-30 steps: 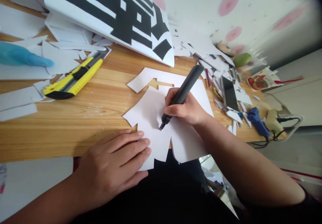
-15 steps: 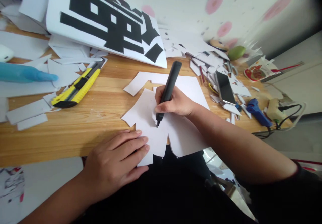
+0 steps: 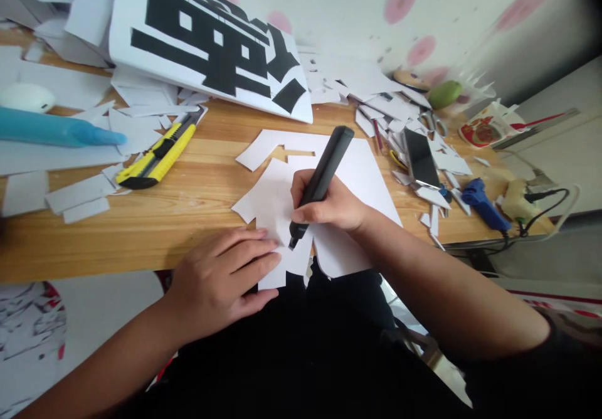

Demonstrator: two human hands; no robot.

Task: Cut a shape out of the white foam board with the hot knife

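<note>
My right hand (image 3: 329, 202) grips a thick black pen-shaped craft knife (image 3: 328, 163), its short tip pointing down at a cut white foam board (image 3: 350, 152). The tip is close to the board's front part; whether it touches I cannot tell. My left hand (image 3: 230, 271) lies with its fingers stretched out over the board's front left corner, holding nothing. The board has notched edges and a narrow slot, and its front edge reaches past the table edge over my lap. A yellow and black utility knife (image 3: 157, 155) rests on the table to the left.
Behind the board leans a white panel (image 3: 244, 102) with bold black characters. White offcuts (image 3: 79, 193) lie left and right. At the right are a phone (image 3: 421, 159), scissors (image 3: 435, 124), a blue glue gun (image 3: 484, 206), a power strip (image 3: 515, 202) and a paper cup (image 3: 486, 127).
The knife tip has moved slightly toward me along the board, closer to my left fingers. The slot at the board's back shows more. The whole view has shifted a little.
</note>
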